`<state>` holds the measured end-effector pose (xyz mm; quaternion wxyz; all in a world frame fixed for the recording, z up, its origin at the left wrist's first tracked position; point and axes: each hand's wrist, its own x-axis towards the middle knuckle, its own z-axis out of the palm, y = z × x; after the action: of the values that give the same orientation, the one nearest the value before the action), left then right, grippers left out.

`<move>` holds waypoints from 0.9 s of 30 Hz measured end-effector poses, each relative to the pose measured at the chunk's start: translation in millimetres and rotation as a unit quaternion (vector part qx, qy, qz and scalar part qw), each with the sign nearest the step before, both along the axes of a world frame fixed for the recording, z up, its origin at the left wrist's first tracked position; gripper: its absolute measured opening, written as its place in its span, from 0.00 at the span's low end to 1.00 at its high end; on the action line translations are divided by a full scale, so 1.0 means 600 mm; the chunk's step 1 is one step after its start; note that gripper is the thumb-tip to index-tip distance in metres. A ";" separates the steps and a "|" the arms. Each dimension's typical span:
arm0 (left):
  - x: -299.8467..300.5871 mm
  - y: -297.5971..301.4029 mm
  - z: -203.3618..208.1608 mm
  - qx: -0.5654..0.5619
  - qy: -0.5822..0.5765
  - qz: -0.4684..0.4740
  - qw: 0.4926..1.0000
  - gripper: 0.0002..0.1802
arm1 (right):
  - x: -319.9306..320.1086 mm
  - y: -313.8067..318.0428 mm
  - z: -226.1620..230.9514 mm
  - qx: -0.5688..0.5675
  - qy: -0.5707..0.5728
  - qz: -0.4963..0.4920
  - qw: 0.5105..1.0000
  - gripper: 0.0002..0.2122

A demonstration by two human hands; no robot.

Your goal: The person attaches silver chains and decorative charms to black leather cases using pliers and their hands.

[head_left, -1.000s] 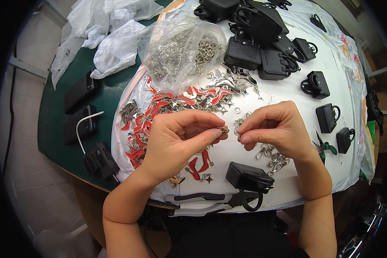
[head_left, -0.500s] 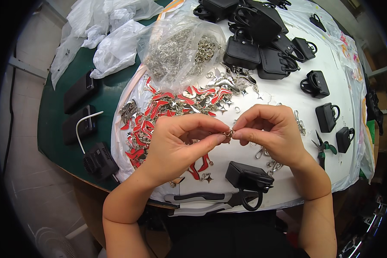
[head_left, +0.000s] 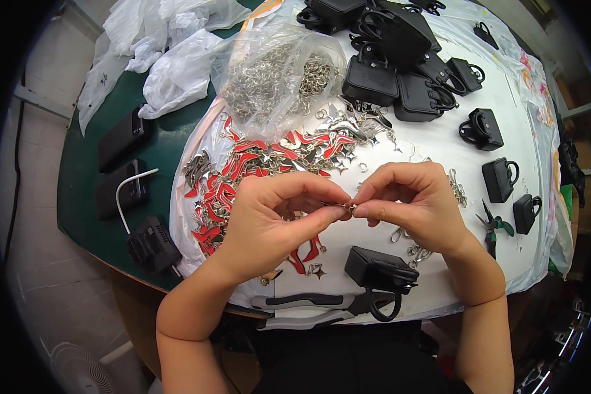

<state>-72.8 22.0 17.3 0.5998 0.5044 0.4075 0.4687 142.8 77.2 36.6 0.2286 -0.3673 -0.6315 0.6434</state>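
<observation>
Over the middle of the table, my left hand (head_left: 266, 220) and my right hand (head_left: 417, 207) meet fingertip to fingertip. Both pinch small metal rings (head_left: 349, 208) between thumb and forefinger; the finer detail is hidden by the fingers. Below and left of them lie red high-heel-shaped metal charms (head_left: 303, 255) with star pieces, part of a larger heap of charms (head_left: 243, 161). A small black handbag (head_left: 377, 269) rests on its side just below my hands. Metal clasps and chain pieces (head_left: 419, 251) show under my right hand.
Grey-handled large pliers (head_left: 308, 302) lie along the near edge, green-handled pliers (head_left: 492, 226) at right. Behind the charms sits a clear bag (head_left: 276, 79) of metal rings. Black mini handbags (head_left: 394, 39) pile up at the back. Black power banks (head_left: 121, 190) lie at left.
The fingertips have shifted slightly against each other, and the rings between them sit at a slightly different angle. My arms stay in place.
</observation>
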 end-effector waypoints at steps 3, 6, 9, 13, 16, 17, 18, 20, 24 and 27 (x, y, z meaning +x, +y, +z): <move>0.001 0.000 0.001 0.011 -0.006 0.004 1.000 0.12 | -0.001 -0.002 -0.001 -0.012 0.014 -0.018 1.000 0.05; 0.005 0.001 0.008 -0.018 -0.051 0.001 0.999 0.15 | -0.001 -0.004 -0.006 -0.025 0.093 -0.043 0.994 0.04; 0.004 0.003 0.022 -0.082 -0.094 -0.030 0.992 0.19 | -0.005 -0.005 -0.011 0.066 0.112 -0.025 0.991 0.05; -0.001 0.005 0.014 -0.114 -0.119 -0.064 0.984 0.19 | -0.005 -0.007 -0.007 -0.074 0.151 -0.020 0.986 0.05; -0.009 0.003 0.023 -0.113 -0.056 -0.068 0.990 0.19 | -0.006 -0.006 -0.009 -0.113 0.181 -0.017 0.977 0.05; -0.009 0.003 0.023 -0.113 -0.057 -0.068 0.990 0.19 | -0.006 -0.006 -0.010 -0.123 0.195 -0.013 0.973 0.04; -0.010 0.002 0.023 -0.106 -0.046 -0.058 0.992 0.19 | -0.006 -0.005 -0.011 -0.122 0.196 -0.012 0.973 0.04; -0.010 0.000 0.023 -0.099 -0.035 -0.047 0.993 0.20 | -0.004 -0.004 -0.015 -0.144 0.191 -0.012 0.971 0.05; -0.003 -0.003 0.022 -0.073 -0.031 -0.016 0.997 0.23 | 0.005 0.000 -0.023 -0.133 0.186 -0.015 0.973 0.05; -0.003 -0.001 0.025 -0.061 -0.019 -0.021 0.998 0.24 | 0.003 -0.002 -0.016 -0.115 0.198 -0.005 0.973 0.04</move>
<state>-74.9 21.4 32.3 0.6465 0.4669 0.4132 0.4397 144.6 75.9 27.0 0.3091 -0.2596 -0.4933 0.7706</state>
